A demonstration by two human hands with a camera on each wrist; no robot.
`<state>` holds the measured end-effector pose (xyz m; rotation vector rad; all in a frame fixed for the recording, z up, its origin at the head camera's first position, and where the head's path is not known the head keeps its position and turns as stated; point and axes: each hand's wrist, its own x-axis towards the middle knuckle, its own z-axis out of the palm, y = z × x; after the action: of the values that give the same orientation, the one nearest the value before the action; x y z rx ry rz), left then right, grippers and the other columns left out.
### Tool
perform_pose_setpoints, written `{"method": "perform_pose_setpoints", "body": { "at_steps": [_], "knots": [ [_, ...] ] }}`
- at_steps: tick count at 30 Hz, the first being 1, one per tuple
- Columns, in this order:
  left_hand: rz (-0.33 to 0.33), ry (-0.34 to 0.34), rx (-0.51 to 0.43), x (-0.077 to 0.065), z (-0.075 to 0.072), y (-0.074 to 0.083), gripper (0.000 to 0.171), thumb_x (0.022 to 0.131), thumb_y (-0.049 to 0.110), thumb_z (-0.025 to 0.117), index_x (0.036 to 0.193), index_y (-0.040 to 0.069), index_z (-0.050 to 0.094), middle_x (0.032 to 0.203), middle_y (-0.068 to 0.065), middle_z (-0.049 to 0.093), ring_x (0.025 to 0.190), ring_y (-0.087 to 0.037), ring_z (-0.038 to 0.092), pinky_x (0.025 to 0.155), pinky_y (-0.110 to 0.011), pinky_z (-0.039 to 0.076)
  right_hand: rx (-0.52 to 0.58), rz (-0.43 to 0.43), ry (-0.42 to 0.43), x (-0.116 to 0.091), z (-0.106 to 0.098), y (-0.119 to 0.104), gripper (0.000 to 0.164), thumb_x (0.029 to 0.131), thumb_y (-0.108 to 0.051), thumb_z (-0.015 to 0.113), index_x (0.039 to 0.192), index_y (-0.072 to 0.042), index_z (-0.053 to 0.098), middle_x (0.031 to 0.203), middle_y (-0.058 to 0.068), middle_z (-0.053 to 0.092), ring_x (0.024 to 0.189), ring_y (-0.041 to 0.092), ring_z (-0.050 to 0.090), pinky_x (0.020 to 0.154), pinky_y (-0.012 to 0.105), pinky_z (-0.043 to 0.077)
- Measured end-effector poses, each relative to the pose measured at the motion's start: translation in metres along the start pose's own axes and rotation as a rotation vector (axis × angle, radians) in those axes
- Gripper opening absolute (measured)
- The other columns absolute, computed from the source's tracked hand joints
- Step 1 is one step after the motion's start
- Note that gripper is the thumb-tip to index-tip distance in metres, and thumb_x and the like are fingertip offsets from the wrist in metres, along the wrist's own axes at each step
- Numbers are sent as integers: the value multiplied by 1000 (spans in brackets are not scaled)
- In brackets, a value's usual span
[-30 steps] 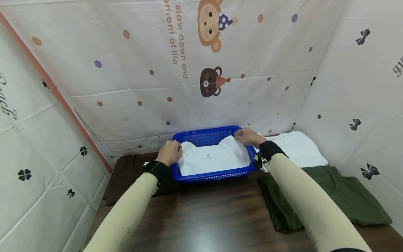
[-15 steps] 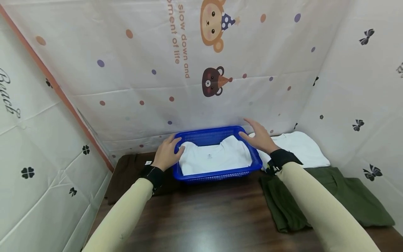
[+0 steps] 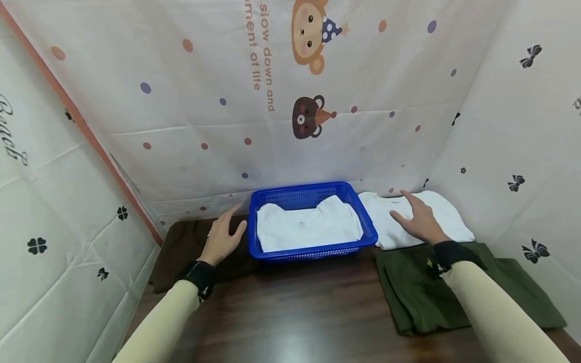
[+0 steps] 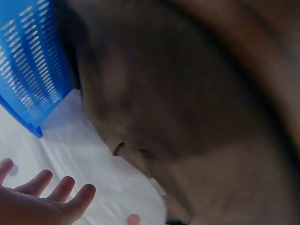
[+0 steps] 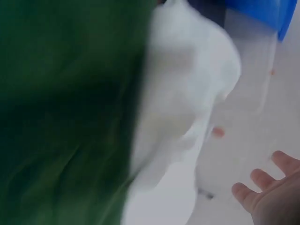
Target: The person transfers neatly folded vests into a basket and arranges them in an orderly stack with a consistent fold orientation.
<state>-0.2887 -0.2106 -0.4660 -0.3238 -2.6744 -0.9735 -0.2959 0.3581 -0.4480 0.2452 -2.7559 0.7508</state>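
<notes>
A folded white T-shirt (image 3: pixel 308 228) lies inside a blue plastic basket (image 3: pixel 313 251) at the back of the table. Left of the basket, my left hand (image 3: pixel 223 240) hovers over a dark brown folded garment (image 3: pixel 181 252), fingers spread and holding nothing. My right hand (image 3: pixel 419 220) is over a second white T-shirt (image 3: pixel 447 217) right of the basket, its fingers apart and nothing in them. Below that shirt lies a folded dark green garment (image 3: pixel 495 287). The left wrist view shows my left fingers (image 4: pixel 63 192) extended; the right wrist view is blurred.
The dark wooden table (image 3: pixel 290 312) is bounded by a printed cloth wall (image 3: pixel 204 101) behind and cloth walls on both sides. The basket stands close to the back wall.
Both hands have released the white T-shirt in the basket and moved apart, the left one leftward and the right one rightward. The fingers have straightened. The basket stays in place.
</notes>
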Motion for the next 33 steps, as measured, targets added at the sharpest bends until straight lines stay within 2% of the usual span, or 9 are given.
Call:
{"method": "perform_pose_setpoints", "body": {
  "at_steps": [4, 8, 12, 17, 20, 24, 29, 33],
  "knots": [
    [-29, -5, -46, -14, -3, -11, 65, 106, 50, 51, 161, 19, 34, 162, -14, 37, 148, -40, 33, 116, -67, 24, -55, 4, -23, -21, -14, 34, 83, 102, -40, 60, 159, 6, 21, 152, 41, 31, 137, 61, 30, 104, 78, 23],
    [-57, -30, -86, -30, -9, -20, 64, 107, 46, 51, 160, 16, 34, 159, -19, 39, 148, -41, 33, 118, -67, 21, -98, 42, -80, -44, -39, 64, 86, 102, -41, 60, 159, 8, 16, 150, 45, 29, 131, 66, 31, 97, 80, 25],
    [-78, -34, -116, -44, -15, -31, 62, 108, 44, 51, 160, 16, 34, 154, -24, 43, 142, -45, 40, 112, -67, 32, -88, 115, -169, -66, -67, 84, 88, 104, -40, 57, 158, 10, 9, 149, 49, 23, 127, 71, 30, 94, 82, 28],
    [-82, -31, -130, -55, -18, -40, 58, 108, 45, 49, 159, 21, 36, 149, -23, 51, 130, -43, 54, 101, -62, 46, -106, 161, -258, -92, -91, 103, 87, 106, -38, 55, 157, 12, 5, 147, 53, 19, 123, 74, 30, 90, 81, 34],
    [-89, -28, -138, -59, -19, -41, 56, 108, 46, 49, 158, 23, 39, 144, -20, 57, 122, -40, 61, 94, -59, 52, -130, 186, -287, -103, -98, 112, 87, 107, -38, 53, 155, 15, 4, 143, 55, 20, 120, 75, 31, 89, 81, 35],
    [-92, -36, -159, -61, -20, -39, 54, 108, 46, 50, 156, 24, 42, 137, -16, 62, 117, -36, 64, 90, -55, 55, -133, 199, -314, -115, -101, 122, 86, 108, -36, 52, 152, 19, 3, 137, 58, 21, 118, 75, 30, 88, 81, 35],
    [-107, -44, -170, -64, -21, -35, 52, 107, 46, 51, 155, 26, 44, 133, -14, 64, 114, -33, 65, 88, -52, 55, -180, 251, -272, -124, -97, 133, 88, 107, -39, 52, 150, 21, 5, 137, 57, 20, 117, 74, 31, 89, 79, 36],
    [-115, -64, -167, -67, -21, -32, 52, 107, 47, 52, 154, 26, 45, 131, -15, 66, 109, -31, 67, 85, -50, 56, -216, 322, -269, -132, -94, 141, 90, 106, -42, 52, 147, 24, 6, 127, 56, 27, 112, 72, 36, 86, 75, 41]
  ]
}}
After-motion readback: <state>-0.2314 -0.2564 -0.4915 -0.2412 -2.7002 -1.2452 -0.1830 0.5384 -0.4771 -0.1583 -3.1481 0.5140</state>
